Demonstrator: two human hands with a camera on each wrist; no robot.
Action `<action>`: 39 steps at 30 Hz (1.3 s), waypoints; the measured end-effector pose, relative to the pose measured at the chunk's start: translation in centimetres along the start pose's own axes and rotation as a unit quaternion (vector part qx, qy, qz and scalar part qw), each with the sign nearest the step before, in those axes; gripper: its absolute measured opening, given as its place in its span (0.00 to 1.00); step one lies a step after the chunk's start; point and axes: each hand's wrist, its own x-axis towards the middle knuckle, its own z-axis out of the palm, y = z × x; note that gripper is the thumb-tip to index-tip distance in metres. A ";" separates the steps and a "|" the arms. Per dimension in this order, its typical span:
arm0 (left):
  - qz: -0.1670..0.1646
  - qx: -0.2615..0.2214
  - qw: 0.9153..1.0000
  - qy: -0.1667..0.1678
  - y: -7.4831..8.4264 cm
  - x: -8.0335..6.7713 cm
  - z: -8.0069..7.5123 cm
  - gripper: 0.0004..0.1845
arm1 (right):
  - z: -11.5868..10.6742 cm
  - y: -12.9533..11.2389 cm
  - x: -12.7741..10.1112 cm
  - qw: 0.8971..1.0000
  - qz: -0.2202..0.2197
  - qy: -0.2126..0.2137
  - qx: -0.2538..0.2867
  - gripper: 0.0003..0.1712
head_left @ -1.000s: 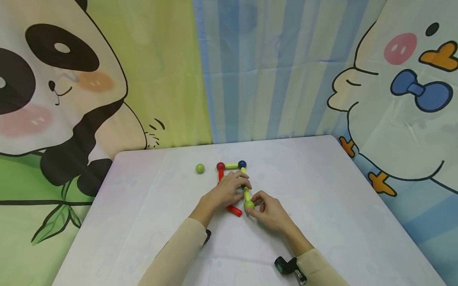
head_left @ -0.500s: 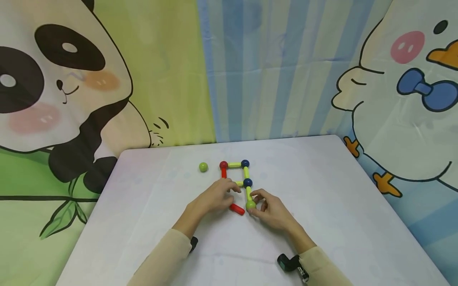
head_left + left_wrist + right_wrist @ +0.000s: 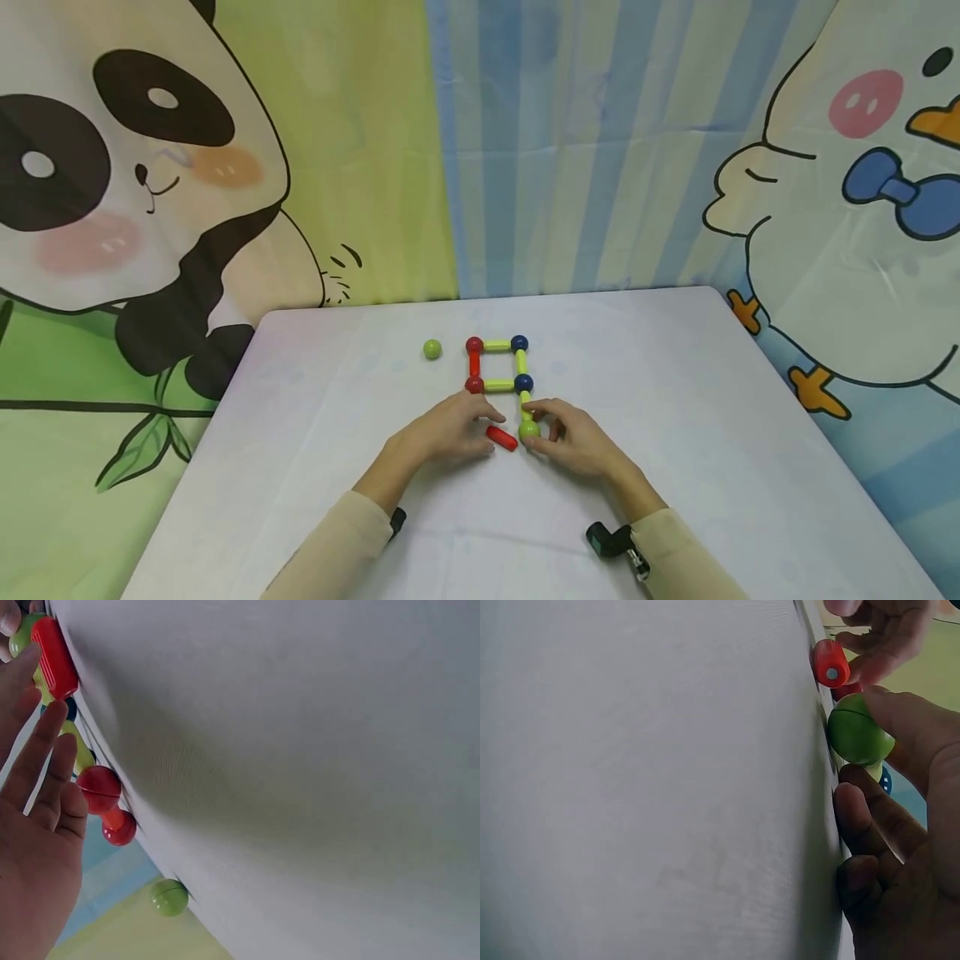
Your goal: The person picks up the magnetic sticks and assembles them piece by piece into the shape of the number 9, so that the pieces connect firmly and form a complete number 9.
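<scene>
On the table point(image 3: 675, 467), toward its far edge and left of the middle, a loose green ball point(image 3: 432, 349) is seen lying alone. Just to its right a small square is laid flat: a red ball point(image 3: 474, 344) and a blue ball point(image 3: 519, 343) at the far corners, a second red ball point(image 3: 474, 384) and a second blue ball point(image 3: 523, 383) at the near corners, joined by a red stick and yellow sticks point(image 3: 497, 344).

The left hand point(image 3: 450, 433) rests on the table near the middle, fingers mostly straight and only lightly bent. Its fingertips touch the red stick point(image 3: 501, 437), which lies slanted and is not yet joined to anything. No firm grip on it is seen.

Right of this stick, a green ball point(image 3: 528, 429) is pinched between thumb and forefinger of the right hand point(image 3: 577, 442). The ball sits at the near end of a yellow stick that runs from the near blue ball toward the person.

The pieces are judged to be light, hard and smooth plastic, probably magnetic at the ends. The balls would roll easily and may slip, so they are best held from two opposite sides. The red stick is best taken at its middle, so that both ends stay free.
</scene>
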 end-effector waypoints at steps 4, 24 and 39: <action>0.003 0.020 1.000 0.001 0.0 0.0 0.4 0.16 | 0.0 0.1 0.1 1.000 -0.006 -0.003 0.002 0.30; -0.029 -0.034 0.998 0.046 -0.8 -0.3 0.0 0.09 | 0.2 -0.5 1.0 1.000 0.000 -0.013 0.008 0.31; -0.015 -0.023 0.999 0.039 -0.3 -0.4 0.7 0.09 | 0.9 -0.4 0.6 1.000 -0.012 -0.005 0.000 0.30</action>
